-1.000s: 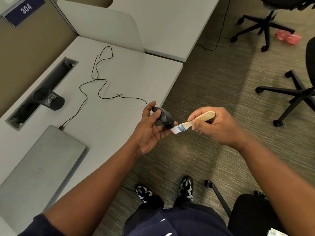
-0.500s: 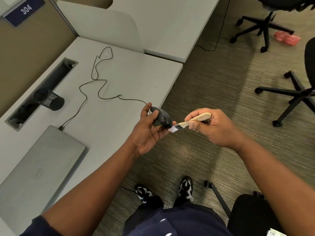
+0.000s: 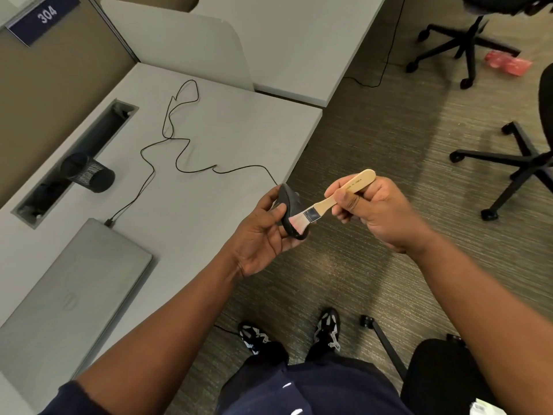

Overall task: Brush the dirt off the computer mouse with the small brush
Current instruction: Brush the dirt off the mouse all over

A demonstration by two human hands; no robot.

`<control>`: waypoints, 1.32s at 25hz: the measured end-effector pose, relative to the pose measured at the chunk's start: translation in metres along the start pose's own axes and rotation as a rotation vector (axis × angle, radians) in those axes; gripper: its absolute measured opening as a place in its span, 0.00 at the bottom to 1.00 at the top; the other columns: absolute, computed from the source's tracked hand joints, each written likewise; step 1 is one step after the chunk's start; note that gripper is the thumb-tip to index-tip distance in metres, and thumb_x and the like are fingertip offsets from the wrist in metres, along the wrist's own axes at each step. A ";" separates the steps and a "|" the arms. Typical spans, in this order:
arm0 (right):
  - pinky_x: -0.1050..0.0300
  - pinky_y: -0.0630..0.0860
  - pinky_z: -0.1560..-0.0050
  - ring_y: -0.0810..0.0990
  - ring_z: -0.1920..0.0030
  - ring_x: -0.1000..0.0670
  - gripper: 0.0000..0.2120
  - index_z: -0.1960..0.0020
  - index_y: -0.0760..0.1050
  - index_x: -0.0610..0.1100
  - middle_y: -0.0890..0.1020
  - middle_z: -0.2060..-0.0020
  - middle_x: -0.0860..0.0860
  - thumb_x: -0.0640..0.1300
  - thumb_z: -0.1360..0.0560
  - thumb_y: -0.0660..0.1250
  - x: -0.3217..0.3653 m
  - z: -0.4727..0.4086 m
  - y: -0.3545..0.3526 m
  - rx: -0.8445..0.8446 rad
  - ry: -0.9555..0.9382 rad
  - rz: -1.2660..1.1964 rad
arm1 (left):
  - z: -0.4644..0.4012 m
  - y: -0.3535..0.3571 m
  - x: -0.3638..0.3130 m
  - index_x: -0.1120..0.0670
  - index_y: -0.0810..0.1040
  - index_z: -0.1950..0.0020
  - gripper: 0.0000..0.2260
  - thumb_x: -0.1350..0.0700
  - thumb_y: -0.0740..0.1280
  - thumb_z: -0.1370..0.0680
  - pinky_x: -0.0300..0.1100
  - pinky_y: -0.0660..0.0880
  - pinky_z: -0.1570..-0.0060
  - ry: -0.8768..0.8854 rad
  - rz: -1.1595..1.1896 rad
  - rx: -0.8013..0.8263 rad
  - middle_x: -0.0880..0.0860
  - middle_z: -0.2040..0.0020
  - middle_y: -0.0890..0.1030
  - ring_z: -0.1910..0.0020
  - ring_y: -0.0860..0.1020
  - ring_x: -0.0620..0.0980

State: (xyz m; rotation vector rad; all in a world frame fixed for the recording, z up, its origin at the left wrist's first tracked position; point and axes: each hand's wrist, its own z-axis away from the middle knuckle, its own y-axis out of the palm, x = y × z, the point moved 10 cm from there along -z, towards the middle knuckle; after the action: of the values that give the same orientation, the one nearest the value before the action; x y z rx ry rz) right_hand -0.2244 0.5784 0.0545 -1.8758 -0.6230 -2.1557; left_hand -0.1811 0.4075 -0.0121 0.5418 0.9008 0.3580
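Two hands are busy here, out in the air just past the edge of the pale grey counter (image 3: 209, 121). The left hand (image 3: 263, 235) grips the small black plastic computer mouse (image 3: 289, 208), tipped up on its side with fingers curled around it. The right hand (image 3: 371, 211) pinches the small brush with the light wooden handle and pink-white bristles (image 3: 329, 202), and the bristles touch the mouse.

I think the mouse is light and hard, with a smooth shell that could slip, so holding it by its two sides looks best. Its thin black cord (image 3: 179, 145) runs back over the counter and may tug a little. The brush looks light too, with a stiff handle and soft hairs that bend. I cannot see any dirt from here; it may be too small to show.

On the counter sit a closed grey laptop (image 3: 68, 295) and a black mesh cup lying on its side (image 3: 88, 172). The floor is striped brown carpet (image 3: 389, 145). Black rolling office chairs (image 3: 466, 31) stand well apart from the hands.
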 end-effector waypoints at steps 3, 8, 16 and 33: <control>0.60 0.80 0.59 0.82 0.61 0.51 0.08 0.48 0.84 0.44 0.85 0.63 0.48 0.47 0.22 0.70 0.001 -0.004 -0.002 -0.035 -0.029 0.035 | 0.001 0.006 0.002 0.50 0.64 0.18 0.32 0.60 0.68 0.21 0.62 0.77 0.36 -0.026 0.016 0.073 0.65 0.23 0.72 0.32 0.75 0.71; 0.54 0.80 0.57 0.82 0.59 0.49 0.05 0.47 0.84 0.46 0.86 0.61 0.47 0.45 0.20 0.70 0.003 -0.012 -0.020 -0.169 -0.094 0.200 | 0.005 0.013 0.011 0.49 0.64 0.17 0.41 0.57 0.80 0.27 0.63 0.76 0.36 -0.058 -0.041 0.189 0.59 0.26 0.77 0.32 0.77 0.71; 0.53 0.79 0.56 0.80 0.58 0.48 0.05 0.46 0.85 0.50 0.85 0.58 0.50 0.44 0.20 0.73 0.015 -0.007 -0.018 -0.177 -0.197 0.152 | 0.001 0.013 0.008 0.51 0.68 0.19 0.38 0.58 0.80 0.27 0.61 0.79 0.38 -0.057 -0.034 0.246 0.59 0.25 0.76 0.32 0.78 0.71; 0.59 0.83 0.56 0.86 0.57 0.49 0.06 0.50 0.86 0.44 0.88 0.57 0.43 0.39 0.19 0.70 0.003 -0.011 -0.017 -0.122 -0.058 0.146 | -0.002 0.003 0.007 0.47 0.74 0.23 0.33 0.56 0.80 0.26 0.58 0.82 0.41 -0.021 -0.163 0.193 0.55 0.25 0.76 0.30 0.78 0.67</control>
State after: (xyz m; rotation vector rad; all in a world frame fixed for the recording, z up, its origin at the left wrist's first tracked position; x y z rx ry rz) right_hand -0.2418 0.5890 0.0533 -1.9843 -0.3590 -2.0965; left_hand -0.1785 0.4141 -0.0155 0.6434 0.9585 0.1174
